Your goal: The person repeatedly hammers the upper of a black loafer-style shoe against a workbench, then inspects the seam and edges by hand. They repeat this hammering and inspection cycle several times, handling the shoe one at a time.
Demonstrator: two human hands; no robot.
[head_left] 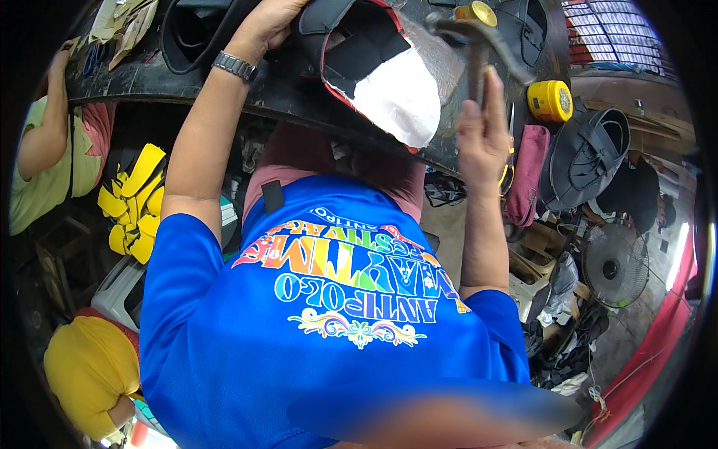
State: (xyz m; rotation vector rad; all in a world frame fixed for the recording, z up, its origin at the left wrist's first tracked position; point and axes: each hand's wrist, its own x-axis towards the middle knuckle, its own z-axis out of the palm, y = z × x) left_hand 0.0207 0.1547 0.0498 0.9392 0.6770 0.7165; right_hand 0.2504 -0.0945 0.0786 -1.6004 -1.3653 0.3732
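Note:
On the dark worktable point(280, 101) in front of me lies a black strapped piece with red edging and a broad white panel point(393, 97). It looks like a footwear part, though I cannot be sure. My left hand point(268, 28), with a metal watch at the wrist, reaches to its far left side and grips it there; the fingertips are partly hidden. Right of the piece, my right hand point(482, 138) is raised with a hammer point(476, 63). The fingers lie along its handle, and the metal head points away from me above the table.
A yellow tub point(550, 101) and an open yellow tin point(476, 13) stand at the right. Beside them are a maroon pouch point(527, 176) and black strapped pieces point(587, 157). Yellow strips point(136, 202) hang at left, near other people. A fan point(615, 263) stands at right.

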